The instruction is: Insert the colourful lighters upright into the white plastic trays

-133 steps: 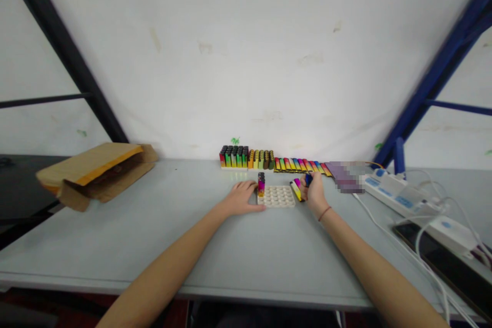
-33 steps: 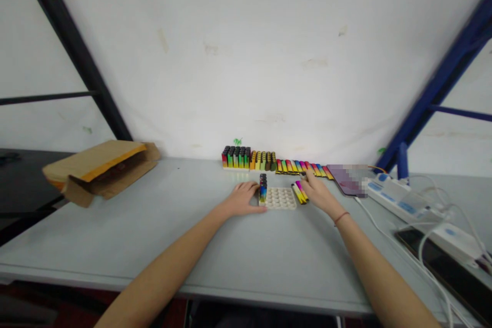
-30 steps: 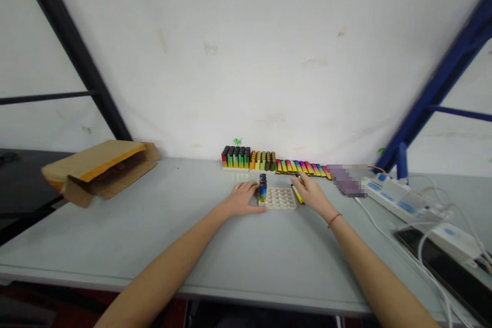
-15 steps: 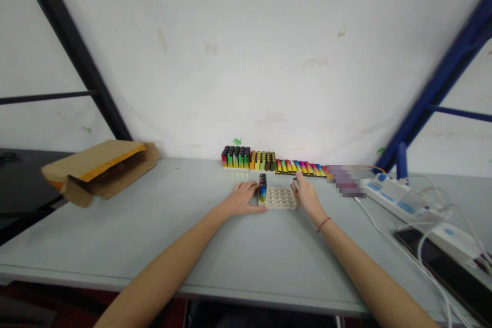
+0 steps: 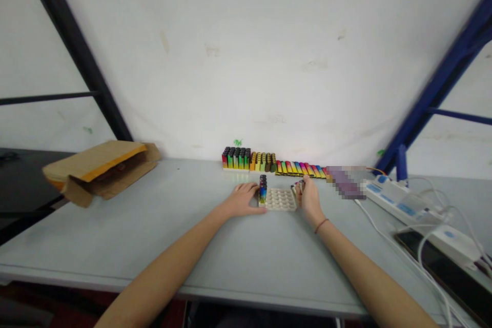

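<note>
In the head view, the left hand (image 5: 242, 200) lies at the left end of a white tray (image 5: 281, 200) on the table (image 5: 215, 251). Its grip is rather wide: the thumb is at the near corner and the fingers are by the far corner, so this end of the tray is held between them. The grip of the right hand (image 5: 311, 201) is narrow and seems closed on a small coloured lighter (image 5: 298, 186), just beside the right end of the tray. The fingers hide much of it, so I cannot tell its full shape, nor if a second one is with it. Along the left side of the tray, several upright lighters (image 5: 263, 192) with dark tops stand in a line.

I judge that each lighter is light and stiff, with a smooth body which can slip a little. A good place to take hold is the upper body, under the dark top. The tray looks stiff and light too, so it may slide when pushed; its outer edge is the better place to hold.

Near the wall are a green block of lighters (image 5: 236, 160), a yellow-brown block (image 5: 263, 162) and a bright row (image 5: 300, 168).
</note>
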Demonstrator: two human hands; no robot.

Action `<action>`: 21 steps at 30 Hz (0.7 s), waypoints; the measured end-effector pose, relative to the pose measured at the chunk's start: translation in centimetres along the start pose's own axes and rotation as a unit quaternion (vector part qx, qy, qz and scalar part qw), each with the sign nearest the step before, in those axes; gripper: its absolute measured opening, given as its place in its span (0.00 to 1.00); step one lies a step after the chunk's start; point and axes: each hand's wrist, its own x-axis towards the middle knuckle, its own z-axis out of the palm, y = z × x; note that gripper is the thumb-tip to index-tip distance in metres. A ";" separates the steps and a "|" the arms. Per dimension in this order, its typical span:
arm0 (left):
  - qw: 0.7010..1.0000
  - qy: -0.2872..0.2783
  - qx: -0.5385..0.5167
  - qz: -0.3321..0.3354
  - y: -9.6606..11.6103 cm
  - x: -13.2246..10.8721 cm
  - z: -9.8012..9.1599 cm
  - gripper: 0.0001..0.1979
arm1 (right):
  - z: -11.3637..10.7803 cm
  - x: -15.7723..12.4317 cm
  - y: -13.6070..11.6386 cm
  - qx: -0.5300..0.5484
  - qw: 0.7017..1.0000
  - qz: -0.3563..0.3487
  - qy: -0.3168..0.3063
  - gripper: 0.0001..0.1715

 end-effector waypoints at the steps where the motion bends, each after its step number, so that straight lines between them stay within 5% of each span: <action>1: 1.000 0.000 -0.001 0.000 0.0 0.0 0.0 0.39 | 0.1 0.0 -0.1 0.019 1.000 0.020 0.013 0.28; 5: 1.000 -0.001 -0.007 0.002 0.0 0.0 -0.1 0.39 | 0.2 -0.1 -0.5 0.064 0.995 0.072 0.014 0.27; 16: 1.000 0.001 -0.004 0.004 -0.1 0.0 0.0 0.39 | 0.1 -0.2 -0.8 0.068 0.996 0.041 0.035 0.26; 21: 1.000 0.005 -0.008 0.004 -0.1 0.0 0.0 0.39 | 0.1 -0.2 -1.1 0.109 0.988 0.109 -0.006 0.25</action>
